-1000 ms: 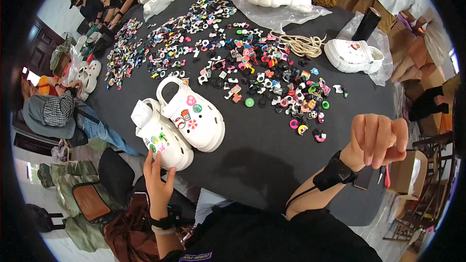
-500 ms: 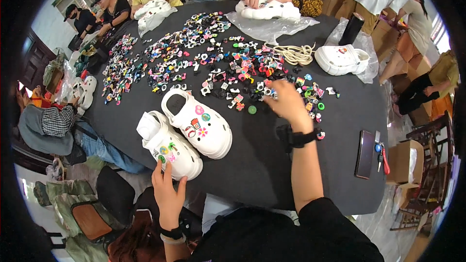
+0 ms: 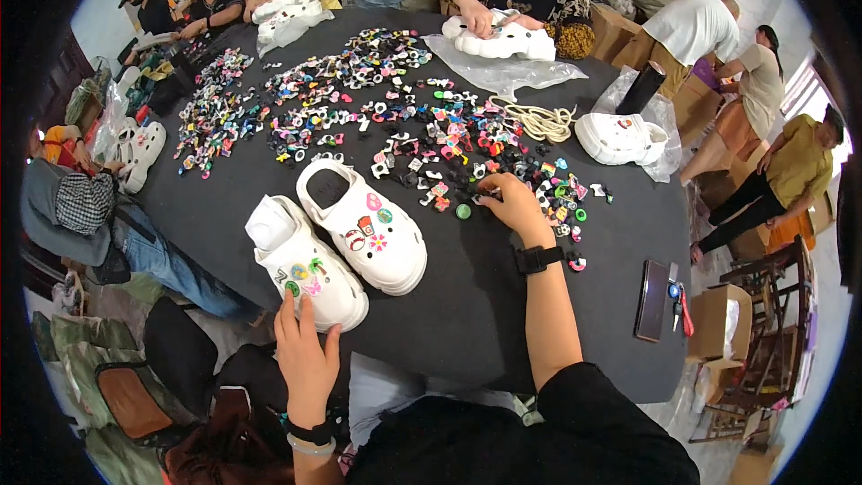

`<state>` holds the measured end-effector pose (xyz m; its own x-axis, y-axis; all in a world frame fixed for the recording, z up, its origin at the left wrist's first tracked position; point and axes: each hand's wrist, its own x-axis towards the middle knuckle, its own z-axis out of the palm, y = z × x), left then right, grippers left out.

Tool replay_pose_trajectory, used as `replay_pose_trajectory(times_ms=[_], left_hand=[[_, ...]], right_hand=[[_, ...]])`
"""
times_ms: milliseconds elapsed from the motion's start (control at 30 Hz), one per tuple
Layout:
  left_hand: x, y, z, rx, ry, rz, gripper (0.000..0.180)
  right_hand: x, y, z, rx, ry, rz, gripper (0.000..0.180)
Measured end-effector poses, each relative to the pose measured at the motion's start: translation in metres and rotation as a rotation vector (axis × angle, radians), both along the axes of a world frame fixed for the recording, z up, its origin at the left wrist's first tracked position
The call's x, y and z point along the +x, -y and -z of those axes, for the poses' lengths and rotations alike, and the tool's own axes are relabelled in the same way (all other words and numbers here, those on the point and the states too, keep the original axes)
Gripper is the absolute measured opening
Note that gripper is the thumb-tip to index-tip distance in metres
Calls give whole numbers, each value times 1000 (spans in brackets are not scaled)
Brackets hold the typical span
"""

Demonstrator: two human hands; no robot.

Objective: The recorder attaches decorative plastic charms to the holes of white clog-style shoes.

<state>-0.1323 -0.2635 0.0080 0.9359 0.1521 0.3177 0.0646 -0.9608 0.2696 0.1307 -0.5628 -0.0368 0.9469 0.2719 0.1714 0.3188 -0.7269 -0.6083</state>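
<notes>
Two white clogs stand side by side on the black table in front of me. The left clog [image 3: 328, 301] bears several charms, among them a palm tree and a pink butterfly. On the right clog [image 3: 395, 256] are a pink flower, a baseball and other charms. My left hand [image 3: 308, 359] rests its outstretched fingertips on the left clog's toe, next to a green round charm [image 3: 293, 288]. My right hand [image 3: 519, 208] dips into the near edge of the heap of loose shoe charms [image 3: 449, 130], fingers bent together; what they pinch is hidden. A green disc-shaped charm [image 3: 463, 211] lies just left of them.
At the right lie a phone [image 3: 653, 301] and keys [image 3: 678, 305]. Farther back are a decorated white clog [image 3: 620, 137], a black bottle [image 3: 641, 88] and a coil of cream cord [image 3: 539, 119]. Across the table, co-workers handle white clogs [image 3: 498, 39] over plastic bags.
My right hand has come down and slightly nearer to me, its fingers drawing together at the charms. The left hand stays at the left clog. The whole view has shifted a little.
</notes>
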Motion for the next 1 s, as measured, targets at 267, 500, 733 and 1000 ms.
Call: replay_pose_trajectory(times_ms=[267, 500, 733, 1000], left_hand=[[2, 4, -3, -4, -65, -14, 54], [2, 4, -3, 18, -101, -17, 53], [4, 3, -1, 16, -94, 10, 54], [3, 0, -1, 2, -83, 12, 55]], right_hand=[[9, 30, -10, 710, -372, 78, 28], [3, 31, -18, 875, -568, 49, 32], [2, 26, -23, 803, -522, 31, 30], [-11, 9, -52, 983, -492, -122, 22]])
